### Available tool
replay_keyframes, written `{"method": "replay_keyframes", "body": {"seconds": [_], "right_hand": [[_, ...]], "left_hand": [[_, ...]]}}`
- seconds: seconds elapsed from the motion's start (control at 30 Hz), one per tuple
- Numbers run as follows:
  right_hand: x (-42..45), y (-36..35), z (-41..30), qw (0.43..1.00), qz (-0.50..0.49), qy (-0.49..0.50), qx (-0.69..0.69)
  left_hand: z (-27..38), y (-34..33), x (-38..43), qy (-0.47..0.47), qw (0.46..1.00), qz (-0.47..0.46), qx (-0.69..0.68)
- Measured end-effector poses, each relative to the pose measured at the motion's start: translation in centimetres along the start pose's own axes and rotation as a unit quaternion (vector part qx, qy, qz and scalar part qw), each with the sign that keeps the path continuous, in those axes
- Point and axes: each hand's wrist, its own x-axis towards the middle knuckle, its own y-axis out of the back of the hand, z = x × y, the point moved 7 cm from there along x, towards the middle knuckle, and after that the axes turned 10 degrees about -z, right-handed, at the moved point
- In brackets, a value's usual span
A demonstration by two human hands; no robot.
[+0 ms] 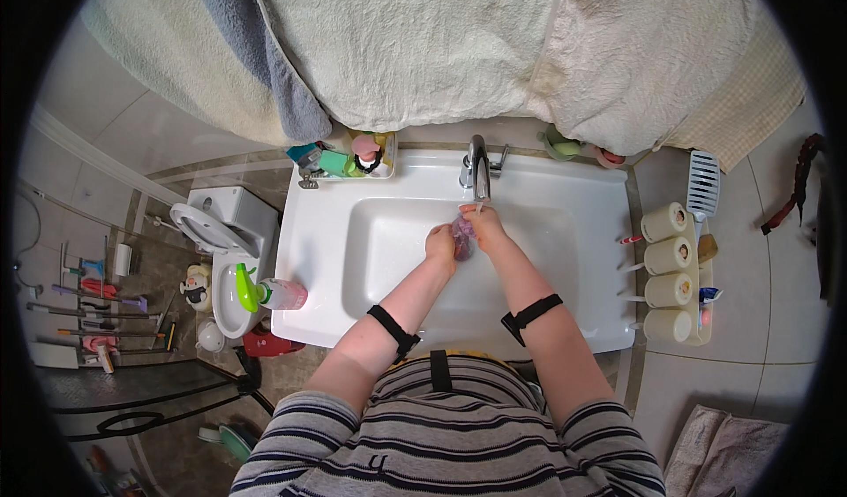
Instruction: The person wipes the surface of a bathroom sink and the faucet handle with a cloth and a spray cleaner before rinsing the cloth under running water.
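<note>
Both my hands meet over the white basin, just below the spout of the chrome faucet. Between them is a small, wet-looking purple item, perhaps cloth or mesh; its exact kind is unclear. My left hand grips its left side. My right hand holds its upper right part, directly under the spout, where a thin stream of water seems to fall. Fingers hide much of the purple item.
A spray bottle with a green head stands on the sink's left rim. A tray of toiletries sits at the back left. Wall-mounted cups with toothbrushes line the right side. Towels hang above the faucet. A toilet is at left.
</note>
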Motion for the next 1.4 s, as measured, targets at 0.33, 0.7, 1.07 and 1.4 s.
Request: {"method": "replay_keyframes", "body": {"seconds": [0.33,0.7,1.07,1.4], "right_hand": [[-5.1,-1.0,1.1,0.963,0.04,0.115,-0.242],[-6.1,-1.7,-1.0,0.817,0.131,0.108,-0.55],[-1.4,1.7,0.0,0.872,0.074,0.09,-0.475],[0.2,2.6,0.2,0.988,0.052,0.07,-0.129]], "left_hand": [[-4.3,-1.0,5.1,0.128,0.94,-0.072,-0.309],[-6.7,0.2,5.3,0.056,0.954,-0.05,-0.29],[-1.9,-1.1,1.4,0.061,0.997,-0.03,-0.025],[-1.4,1.7,1.7,0.039,0.995,0.032,-0.085]]}}
